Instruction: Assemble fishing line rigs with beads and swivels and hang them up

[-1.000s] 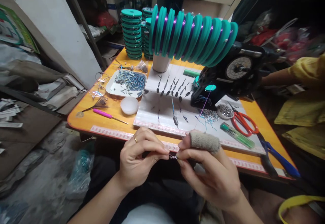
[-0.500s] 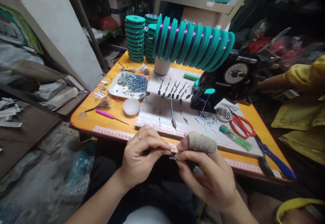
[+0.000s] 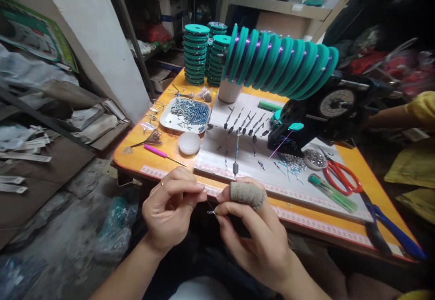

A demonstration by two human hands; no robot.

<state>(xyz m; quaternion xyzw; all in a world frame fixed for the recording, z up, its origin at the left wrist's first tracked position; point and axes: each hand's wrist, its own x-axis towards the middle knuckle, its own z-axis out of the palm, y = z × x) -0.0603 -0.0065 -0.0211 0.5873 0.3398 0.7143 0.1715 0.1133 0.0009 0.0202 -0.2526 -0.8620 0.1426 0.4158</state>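
Observation:
My left hand [image 3: 171,209] is closed in a pinch at the table's front edge, on a thin fishing line barely visible below its fingertips. Just to its right my right hand [image 3: 253,227], one finger wrapped in a grey cloth sleeve [image 3: 247,194], pinches the end of a small metal swivel [image 3: 211,212]. The line slants from my left fingertips to this swivel. Behind the hands, a grey sinker [image 3: 235,168] on a blue coiled length lies on the white board [image 3: 210,155]. More dark sinkers [image 3: 250,132] lie in a row farther back.
Teal spools [image 3: 282,62] sit on a black winding machine [image 3: 326,105]. Left are a white tray [image 3: 163,123] of blue tubes, a bowl [image 3: 189,142] and a pink-handled hook [image 3: 154,151]. Right are red scissors [image 3: 341,177] and blue-handled pliers [image 3: 397,232]. A co-worker's arm [image 3: 387,116] reaches in.
The view has turned left, so the table sits farther right in the picture. My fingertips are slightly farther apart, and more of the line and swivel shows between them.

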